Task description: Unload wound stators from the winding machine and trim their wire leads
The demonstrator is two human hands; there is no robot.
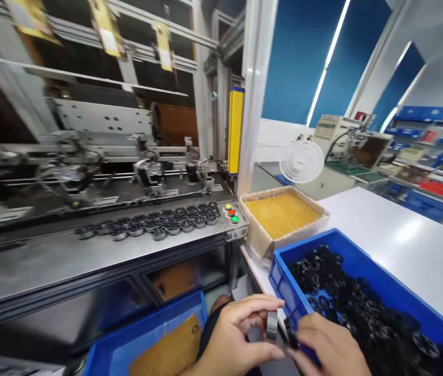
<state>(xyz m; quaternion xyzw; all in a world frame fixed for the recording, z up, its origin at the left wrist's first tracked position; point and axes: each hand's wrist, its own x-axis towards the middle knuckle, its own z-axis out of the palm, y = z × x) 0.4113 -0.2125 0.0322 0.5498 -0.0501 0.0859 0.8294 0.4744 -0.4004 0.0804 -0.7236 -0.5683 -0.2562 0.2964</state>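
Clamped upright between thumb and fingertips of the left hand (pixel 233 337): a silver metal ring (pixel 271 326), low in view near the edge of the white table (pixel 382 219). Seen nearly edge-on, with the tall side of the band running up and down and the opening turned sideways, towards the right hand (pixel 329 342). At those blurred fingertips, pinched, a black part (pixel 291 334), roughly upright, with a slight slant; just beside the ring, contact impossible to tell.

Right behind, on the table, a blue bin (pixel 284 287) heaped with black parts (pixel 362 303), partly covered by the right hand. Beyond, a plastic-lined box (pixel 258 240) with yellow-brown contents (pixel 284 211). Low on the left, past the left wrist, a lower blue bin (pixel 154 313) with a brown sheet (pixel 170 347) inside.

Farther off, on a smooth metal ledge (pixel 68 266), crowded rows of black-and-silver wheels (pixel 159 224), ending near a button panel (pixel 233 214); behind them, machine fixtures (pixel 149 169) and a yellow post (pixel 236 130). Around the bright room: a white fan (pixel 302 162), bench equipment (pixel 347 141), blue blinds (pixel 303 62), shelves (pixel 433 130) with blue trays.
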